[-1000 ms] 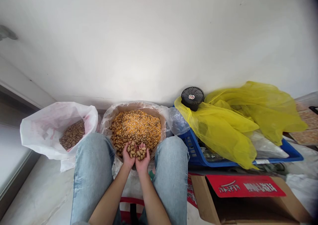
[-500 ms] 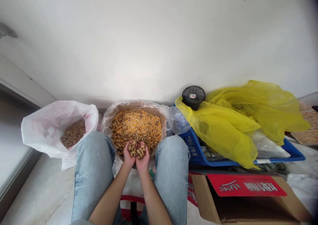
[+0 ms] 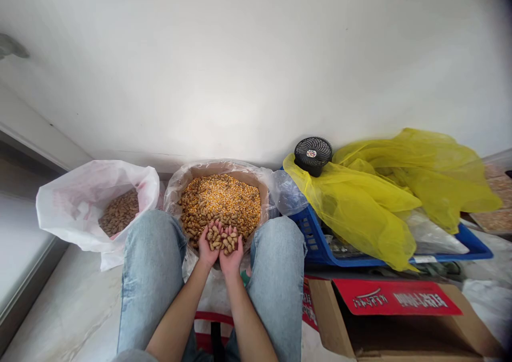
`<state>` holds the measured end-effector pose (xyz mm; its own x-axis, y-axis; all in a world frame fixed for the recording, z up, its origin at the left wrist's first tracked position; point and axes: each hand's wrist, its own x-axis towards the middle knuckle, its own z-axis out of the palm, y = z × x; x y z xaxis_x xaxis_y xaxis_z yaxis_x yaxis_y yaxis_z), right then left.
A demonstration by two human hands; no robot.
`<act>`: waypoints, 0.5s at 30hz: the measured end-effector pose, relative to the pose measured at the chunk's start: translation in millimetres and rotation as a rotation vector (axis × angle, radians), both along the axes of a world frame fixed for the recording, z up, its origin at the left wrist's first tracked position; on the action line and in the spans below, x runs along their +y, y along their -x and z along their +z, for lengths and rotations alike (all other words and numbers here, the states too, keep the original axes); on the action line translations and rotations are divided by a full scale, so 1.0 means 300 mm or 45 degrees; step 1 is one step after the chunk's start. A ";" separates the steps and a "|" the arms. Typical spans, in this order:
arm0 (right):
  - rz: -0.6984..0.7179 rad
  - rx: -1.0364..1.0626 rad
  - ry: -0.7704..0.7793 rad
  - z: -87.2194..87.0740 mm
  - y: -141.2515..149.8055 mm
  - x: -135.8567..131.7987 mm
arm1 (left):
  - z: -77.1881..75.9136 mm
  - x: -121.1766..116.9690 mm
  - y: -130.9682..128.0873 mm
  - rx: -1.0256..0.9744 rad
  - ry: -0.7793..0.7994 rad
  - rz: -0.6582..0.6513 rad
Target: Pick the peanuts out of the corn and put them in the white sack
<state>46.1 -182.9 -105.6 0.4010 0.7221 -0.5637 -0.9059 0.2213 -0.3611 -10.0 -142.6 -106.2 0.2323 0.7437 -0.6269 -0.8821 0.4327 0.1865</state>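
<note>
Peanuts in palms: a small heap of peanuts (image 3: 215, 239) rests on both hands, above the near edge of the corn kernels (image 3: 226, 185).
Left hand: the left hand (image 3: 207, 252) is palm up and cupped, supporting peanuts without closing over them.
Right hand: the right hand (image 3: 232, 259) is cupped likewise, just beside the left, also bearing peanuts.
Peanut direction: the shells point in various directions; their long axes share no common line.
Peanut look: unshelled, tan-brown, oblong, several with a narrow waist.
Lined container: the clear plastic liner (image 3: 174, 195) surrounds corn, with more loose peanuts lying near the fingers.
</note>
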 end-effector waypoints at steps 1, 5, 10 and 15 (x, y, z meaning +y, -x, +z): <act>-0.003 -0.008 0.003 0.002 -0.001 0.000 | -0.001 0.001 0.002 -0.016 -0.010 -0.010; 0.001 -0.005 0.001 -0.001 -0.002 -0.002 | 0.010 0.004 0.004 -0.064 -0.053 -0.073; 0.018 0.019 -0.029 -0.011 -0.001 -0.005 | 0.031 0.000 -0.008 -0.016 -0.097 -0.158; 0.053 0.039 -0.028 -0.018 0.003 -0.009 | 0.027 -0.011 -0.018 0.087 -0.081 -0.172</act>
